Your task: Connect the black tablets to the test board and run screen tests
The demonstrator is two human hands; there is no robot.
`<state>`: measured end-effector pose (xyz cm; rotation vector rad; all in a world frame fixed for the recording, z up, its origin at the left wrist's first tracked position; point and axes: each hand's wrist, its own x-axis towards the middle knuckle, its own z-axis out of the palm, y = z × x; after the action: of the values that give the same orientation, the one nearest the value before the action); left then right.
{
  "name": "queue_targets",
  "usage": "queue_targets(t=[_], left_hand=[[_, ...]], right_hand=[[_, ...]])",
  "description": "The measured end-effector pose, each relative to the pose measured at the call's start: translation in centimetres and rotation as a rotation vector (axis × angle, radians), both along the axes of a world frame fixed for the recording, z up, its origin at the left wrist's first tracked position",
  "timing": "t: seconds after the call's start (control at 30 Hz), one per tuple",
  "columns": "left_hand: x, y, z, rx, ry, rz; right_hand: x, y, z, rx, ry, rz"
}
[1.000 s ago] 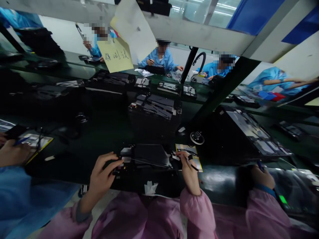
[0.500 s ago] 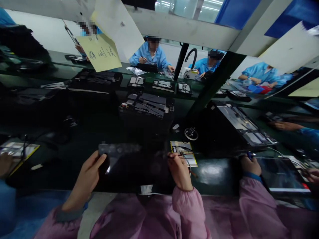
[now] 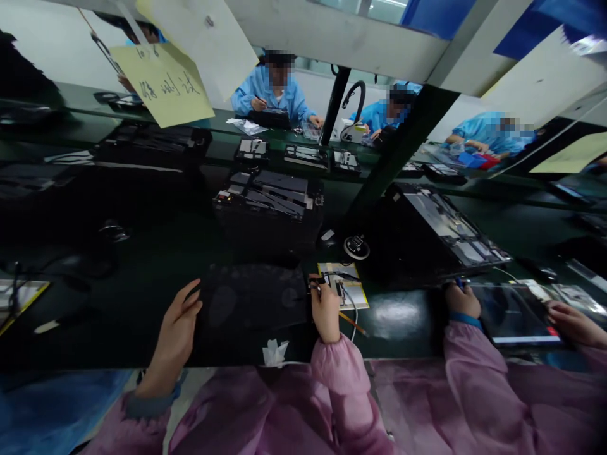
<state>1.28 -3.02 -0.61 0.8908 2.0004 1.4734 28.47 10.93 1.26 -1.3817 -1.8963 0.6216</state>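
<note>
A flat black tablet (image 3: 251, 303) lies on the dark green bench in front of me, its plain dark face up. My left hand (image 3: 176, 333) grips its left edge, thumb on top. My right hand (image 3: 325, 313) rests closed at the tablet's right edge and holds a thin stick-like tool (image 3: 351, 322) whose orange end points right. Just beyond that hand is a yellow card (image 3: 345, 285) with small parts and a thin cable on it. A scrap of white tape (image 3: 274, 352) sticks to the bench edge near me.
A black box of opened devices (image 3: 265, 208) stands behind the tablet, with a small round gadget (image 3: 356, 246) to its right. A co-worker in pink sleeves handles another tablet (image 3: 512, 313) on my right. A slanted rack of devices (image 3: 450, 234) rises at right. People in blue work across the bench.
The tablet, which showed its open insides a second ago, was tipped up and turned over and now lies flat, dark face up. Both hands stayed at its edges. My view shifted right.
</note>
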Motion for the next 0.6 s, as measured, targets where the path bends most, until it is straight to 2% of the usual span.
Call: queue_targets(t=[0.1,0.13,0.2,0.3,0.37,0.47,0.6], left_hand=[[0.8,0.8,0.8,-0.027,-0.207,0.058],[0.9,1.2,1.1,-0.037,-0.214,0.063],[1.1,2.0,1.8,-0.042,-0.105,0.048],[0.9,2.2,2.0,-0.088,0.191,0.014],[0.6,1.6,1.6,-0.156,0.274,-0.036],[0.1,-0.4,0.8,-0.241,0.276,-0.146],[-1.5,-2.9,0.1,-0.279,0.33,-0.152]], right_hand=[[-0.4,-0.2,0.2,-0.003,-0.052,0.009],[-0.5,-0.2,0.2,0.003,-0.073,0.012],[-0.5,-0.2,0.4,0.014,-0.114,0.025],[-0.3,-0.1,0.6,0.036,-0.144,0.052],[-0.3,-0.2,0.7,0.044,-0.137,0.063],[-0.8,-1.1,0.6,0.03,-0.128,0.086],[-1.9,-2.3,0.2,-0.017,-0.106,0.133]])
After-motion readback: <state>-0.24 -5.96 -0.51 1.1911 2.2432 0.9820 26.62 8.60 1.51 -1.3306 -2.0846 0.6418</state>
